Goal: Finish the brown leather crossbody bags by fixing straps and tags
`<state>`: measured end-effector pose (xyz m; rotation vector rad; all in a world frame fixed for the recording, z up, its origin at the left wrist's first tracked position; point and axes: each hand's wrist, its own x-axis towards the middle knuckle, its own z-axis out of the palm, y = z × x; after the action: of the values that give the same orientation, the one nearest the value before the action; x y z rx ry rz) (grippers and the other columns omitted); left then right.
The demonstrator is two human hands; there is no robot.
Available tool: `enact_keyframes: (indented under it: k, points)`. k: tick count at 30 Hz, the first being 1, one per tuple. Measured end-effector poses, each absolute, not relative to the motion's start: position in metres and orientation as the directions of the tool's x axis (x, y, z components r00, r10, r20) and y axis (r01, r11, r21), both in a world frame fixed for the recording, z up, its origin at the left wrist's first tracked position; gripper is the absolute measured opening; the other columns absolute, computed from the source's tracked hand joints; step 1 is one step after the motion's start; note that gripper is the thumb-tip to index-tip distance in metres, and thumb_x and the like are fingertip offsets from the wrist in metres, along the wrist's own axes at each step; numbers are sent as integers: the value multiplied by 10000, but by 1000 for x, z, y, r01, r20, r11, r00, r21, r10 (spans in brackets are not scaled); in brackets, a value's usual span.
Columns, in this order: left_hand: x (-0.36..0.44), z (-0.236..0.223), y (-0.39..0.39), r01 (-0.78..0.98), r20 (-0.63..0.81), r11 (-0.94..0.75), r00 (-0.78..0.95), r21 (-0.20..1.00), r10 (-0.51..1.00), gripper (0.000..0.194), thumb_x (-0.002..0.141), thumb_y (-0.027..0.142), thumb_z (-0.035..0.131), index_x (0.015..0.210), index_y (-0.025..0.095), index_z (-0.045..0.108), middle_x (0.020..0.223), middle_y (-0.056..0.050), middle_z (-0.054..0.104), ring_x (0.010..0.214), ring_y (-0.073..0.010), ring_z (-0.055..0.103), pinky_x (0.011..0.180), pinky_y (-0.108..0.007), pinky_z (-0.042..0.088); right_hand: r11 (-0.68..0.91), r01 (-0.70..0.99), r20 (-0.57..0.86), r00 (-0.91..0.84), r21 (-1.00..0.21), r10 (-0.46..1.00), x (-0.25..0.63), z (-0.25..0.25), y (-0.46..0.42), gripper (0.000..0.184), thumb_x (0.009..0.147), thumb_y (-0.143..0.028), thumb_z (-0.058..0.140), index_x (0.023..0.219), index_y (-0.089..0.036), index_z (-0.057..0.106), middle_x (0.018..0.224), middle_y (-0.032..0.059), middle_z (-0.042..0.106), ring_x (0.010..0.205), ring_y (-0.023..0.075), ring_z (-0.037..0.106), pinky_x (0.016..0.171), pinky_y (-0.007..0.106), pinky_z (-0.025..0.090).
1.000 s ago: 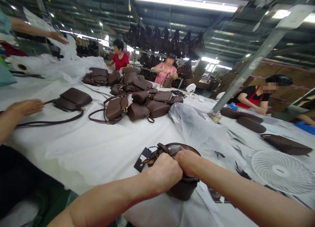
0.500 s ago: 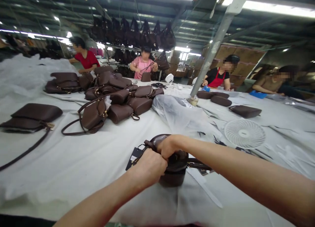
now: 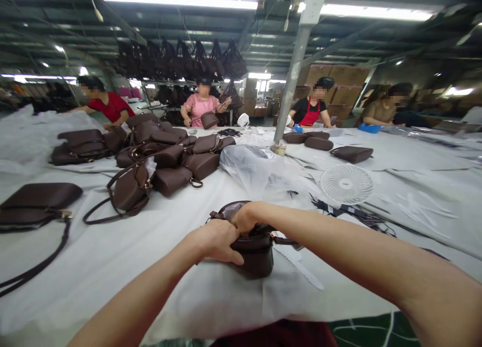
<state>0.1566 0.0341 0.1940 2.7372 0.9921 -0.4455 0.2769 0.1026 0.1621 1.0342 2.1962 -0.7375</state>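
Nearest where I stand, a brown bag [image 3: 254, 260] sits upright on the white-covered table [image 3: 226, 307], squarely before the worker, so both arms reach it easily. The left hand [image 3: 218, 237] grasps its left edge, thumb laid along the front, which I'd say keeps it from sliding. The right hand [image 3: 247, 217] dips into the open mouth beside some pale film [image 3: 230, 212]; its fingertips are buried, so I can't tell whether they pinch anything. The strap [image 3: 285, 241] trails to the right, out of the opening's way. Farther along that side lies a white fan [image 3: 345, 184], probably for the heat. Beyond, crumpled plastic [image 3: 246, 167] lies beside heaped bags [image 3: 173, 157]. Across the table a co-worker in pink [image 3: 202, 106] holds another bag [image 3: 209, 119]; behind, dark bags [image 3: 181, 58] hang in a row, likely to save space.
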Motion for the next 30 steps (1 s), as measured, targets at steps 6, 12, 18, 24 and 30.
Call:
enact_keyframes:
  k: [6, 12, 18, 24, 30]
  points:
    - [171, 187, 37, 662, -307, -749, 708, -25, 636, 398, 766, 453, 636, 938, 100, 696, 921, -155, 718, 813, -300, 678, 652, -339, 502, 554, 817, -751, -465, -160, 469, 293, 182, 99, 381, 603, -94, 604, 970, -153, 687, 728, -9, 625, 684, 198, 613, 612, 295, 493]
    - [165, 165, 19, 548, -116, -835, 827, -48, 550, 223, 807, 371, 641, 860, 165, 707, 915, -101, 690, 879, -270, 642, 754, -365, 488, 525, 828, -677, -501, -195, 539, 306, 184, 85, 425, 594, -105, 545, 999, -133, 671, 808, 34, 655, 701, 204, 627, 568, 277, 489]
    - [158, 161, 12, 440, -116, -898, 892, -5, 437, 183, 832, 321, 611, 844, 153, 682, 889, -96, 684, 960, -261, 599, 830, -365, 470, 431, 858, -703, -489, -280, 517, 298, 183, 79, 429, 587, -54, 535, 995, -93, 660, 807, 53, 667, 676, 201, 640, 555, 278, 507]
    - [163, 177, 20, 503, -284, -862, 837, 65, 467, 190, 786, 295, 619, 925, 168, 634, 895, -86, 703, 831, -245, 647, 741, -329, 491, 483, 838, -685, -508, -253, 522, 297, 188, 75, 440, 635, -61, 536, 1050, -130, 667, 857, 48, 676, 768, 210, 646, 615, 270, 494]
    - [171, 173, 27, 574, -307, -809, 798, 127, 518, 324, 745, 367, 662, 1010, 183, 627, 955, -77, 710, 825, -257, 665, 692, -321, 503, 663, 744, -653, -543, -83, 528, 295, 187, 83, 409, 666, -161, 575, 1057, -148, 695, 968, 85, 697, 884, 251, 643, 732, 307, 478]
